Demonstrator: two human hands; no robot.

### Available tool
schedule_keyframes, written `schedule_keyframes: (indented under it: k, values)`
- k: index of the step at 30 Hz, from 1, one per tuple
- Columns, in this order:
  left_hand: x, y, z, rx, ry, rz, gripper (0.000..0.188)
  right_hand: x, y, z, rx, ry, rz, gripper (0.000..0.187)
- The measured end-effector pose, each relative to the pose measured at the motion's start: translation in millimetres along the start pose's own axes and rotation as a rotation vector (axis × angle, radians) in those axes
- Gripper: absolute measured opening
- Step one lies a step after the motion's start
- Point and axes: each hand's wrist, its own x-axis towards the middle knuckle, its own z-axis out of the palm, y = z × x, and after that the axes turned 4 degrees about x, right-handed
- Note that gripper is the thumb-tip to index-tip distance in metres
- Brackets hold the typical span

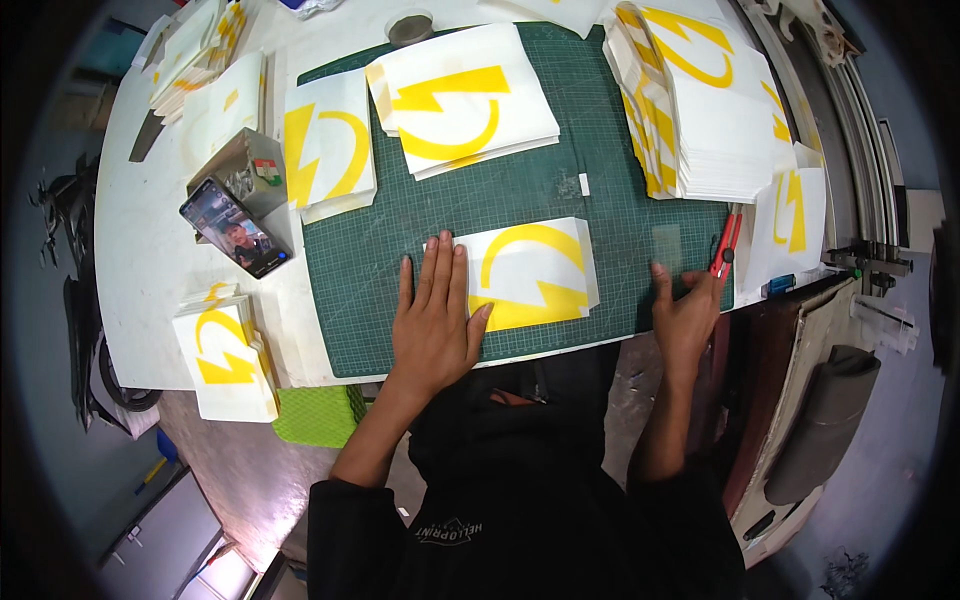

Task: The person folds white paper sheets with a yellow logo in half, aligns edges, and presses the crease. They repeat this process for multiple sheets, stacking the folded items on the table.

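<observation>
A folded white paper piece with a yellow arc and bolt print point(530, 272) lies near the front edge of a green cutting mat point(400, 345). Flat on its left side rests my left hand point(435, 315), fingers stretched and the thumb on the yellow print. Over the mat's right side, my right hand point(690, 315) has its thumb apart from its bent fingers. A small translucent strip point(666, 243) shows just beyond that thumb; whether they touch I cannot tell. Right beside the fingers is a red cutter knife point(724, 247), pointing away from me.
Similar printed pieces are stacked at the mat's back point(465, 100), back left point(330, 150) and far right point(710, 110). A phone point(235, 228) leans on a grey box point(240, 170). Another stack point(225, 355) sits at the table's left front. A tape roll point(410, 28) stands at the back.
</observation>
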Motion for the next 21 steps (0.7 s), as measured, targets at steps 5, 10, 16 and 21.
schedule_keyframes:
  k: [5,10,16,21]
  values:
    - [-1,-1,-3,0.019,0.001,-0.004,0.071,-14,-51,-8,0.715,-0.082,0.218,0.033]
    - [-1,0,0,0.013,0.005,-0.002,0.072,-66,-140,38,0.625,-0.044,-0.341,0.027]
    - [-1,0,-1,0.003,0.024,0.005,0.072,-46,-119,65,0.421,0.015,-0.364,0.020]
    - [-3,-1,1,0.003,0.037,0.001,0.073,-11,-82,35,0.543,-0.061,-0.074,0.018]
